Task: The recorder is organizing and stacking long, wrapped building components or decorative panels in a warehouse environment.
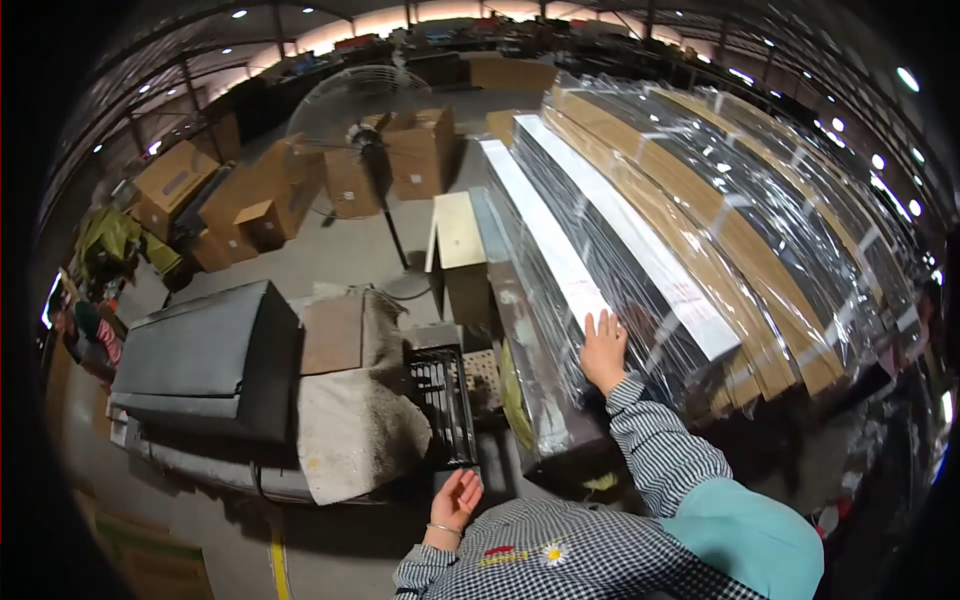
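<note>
One grip (603, 350) flat on wrapped bundle (640, 290).

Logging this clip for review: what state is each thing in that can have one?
Right hand: open, flat on the plastic-wrapped bundle of long boards.
Left hand: open, palm up, holding nothing.
Bundle: wrapped in clear film, lying stacked.
Pedestal fan: upright; spinning or not, cannot tell.
Cardboard boxes: closed, stacked.
</note>
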A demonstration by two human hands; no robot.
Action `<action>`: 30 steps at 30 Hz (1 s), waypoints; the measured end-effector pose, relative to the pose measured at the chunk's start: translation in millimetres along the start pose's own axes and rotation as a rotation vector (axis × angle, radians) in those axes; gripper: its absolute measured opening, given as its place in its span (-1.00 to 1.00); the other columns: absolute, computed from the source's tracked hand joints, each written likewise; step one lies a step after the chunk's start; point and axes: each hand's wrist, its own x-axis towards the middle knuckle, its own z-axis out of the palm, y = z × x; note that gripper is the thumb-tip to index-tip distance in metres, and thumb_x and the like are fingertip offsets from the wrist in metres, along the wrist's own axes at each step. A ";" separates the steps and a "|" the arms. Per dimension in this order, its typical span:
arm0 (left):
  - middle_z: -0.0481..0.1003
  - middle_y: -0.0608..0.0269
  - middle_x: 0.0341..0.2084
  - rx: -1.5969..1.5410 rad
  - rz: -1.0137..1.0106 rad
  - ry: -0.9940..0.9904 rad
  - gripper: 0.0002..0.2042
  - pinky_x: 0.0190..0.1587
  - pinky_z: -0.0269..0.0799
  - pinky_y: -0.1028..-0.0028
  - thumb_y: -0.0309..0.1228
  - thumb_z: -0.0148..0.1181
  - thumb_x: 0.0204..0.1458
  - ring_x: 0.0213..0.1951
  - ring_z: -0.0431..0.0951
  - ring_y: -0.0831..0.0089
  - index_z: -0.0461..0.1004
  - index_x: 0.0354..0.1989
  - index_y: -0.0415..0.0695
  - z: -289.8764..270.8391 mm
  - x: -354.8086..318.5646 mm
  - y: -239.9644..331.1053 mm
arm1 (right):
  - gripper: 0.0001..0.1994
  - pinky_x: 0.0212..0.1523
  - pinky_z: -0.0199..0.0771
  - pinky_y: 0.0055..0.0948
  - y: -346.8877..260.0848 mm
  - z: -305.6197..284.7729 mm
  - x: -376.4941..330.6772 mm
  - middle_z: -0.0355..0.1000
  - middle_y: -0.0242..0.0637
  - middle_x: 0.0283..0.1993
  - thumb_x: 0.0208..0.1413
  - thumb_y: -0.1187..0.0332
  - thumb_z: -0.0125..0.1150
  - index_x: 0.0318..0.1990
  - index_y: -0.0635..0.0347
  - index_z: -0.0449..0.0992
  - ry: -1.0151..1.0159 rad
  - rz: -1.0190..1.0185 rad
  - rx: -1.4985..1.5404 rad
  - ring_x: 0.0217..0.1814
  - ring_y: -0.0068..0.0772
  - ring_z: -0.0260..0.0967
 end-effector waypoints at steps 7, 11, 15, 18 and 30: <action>0.53 0.18 0.02 -0.080 0.033 0.073 -0.73 0.09 0.48 0.16 -0.37 0.16 0.20 0.07 0.52 0.22 0.48 0.05 -0.08 -17.9 -10.2 -3.4 | -0.30 0.32 -0.03 0.13 -4.0 -25.0 -51.5 0.04 0.25 0.41 0.04 0.20 0.17 0.35 0.26 0.17 -0.084 0.006 -0.016 0.47 0.24 -0.05; 0.53 0.22 0.00 -0.135 0.027 0.071 -0.74 0.12 0.45 0.19 -0.38 0.15 0.20 0.07 0.51 0.27 0.48 0.05 -0.07 -20.3 -11.9 -16.0 | -0.38 0.30 0.01 0.15 -2.8 -36.1 -44.8 0.07 0.27 0.40 0.11 0.30 0.05 0.34 0.31 0.18 -0.090 -0.005 -0.044 0.46 0.27 -0.03; 0.49 0.16 0.07 -0.176 0.089 0.017 -0.68 0.16 0.41 0.15 -0.40 0.14 0.20 0.13 0.47 0.20 0.45 0.12 -0.10 -8.0 -35.8 -37.5 | -0.25 0.30 0.00 0.16 9.3 -35.6 -45.2 0.01 0.27 0.43 0.06 0.17 0.20 0.38 0.31 0.12 -0.099 0.003 -0.061 0.48 0.26 -0.07; 0.54 0.18 0.02 -0.251 0.175 -0.004 -0.76 0.15 0.43 0.18 -0.42 0.10 0.21 0.10 0.50 0.24 0.52 0.03 -0.10 -36.0 -67.0 -53.6 | -0.11 0.37 -0.16 0.25 -2.2 -51.8 -59.1 -0.03 0.18 0.46 -0.04 0.07 0.32 0.39 0.30 0.07 -0.068 -0.029 0.012 0.52 0.24 -0.18; 0.60 0.30 -0.11 -0.204 0.153 0.300 -0.82 0.04 0.49 0.13 -0.34 0.12 0.21 -0.01 0.58 0.28 0.56 -0.06 0.03 -94.7 -186.1 -145.7 | -0.58 0.29 -0.17 0.38 -34.0 11.9 -315.8 0.12 0.12 0.36 -0.01 0.22 0.22 0.01 0.19 0.55 -0.813 -0.564 0.390 0.43 0.22 -0.08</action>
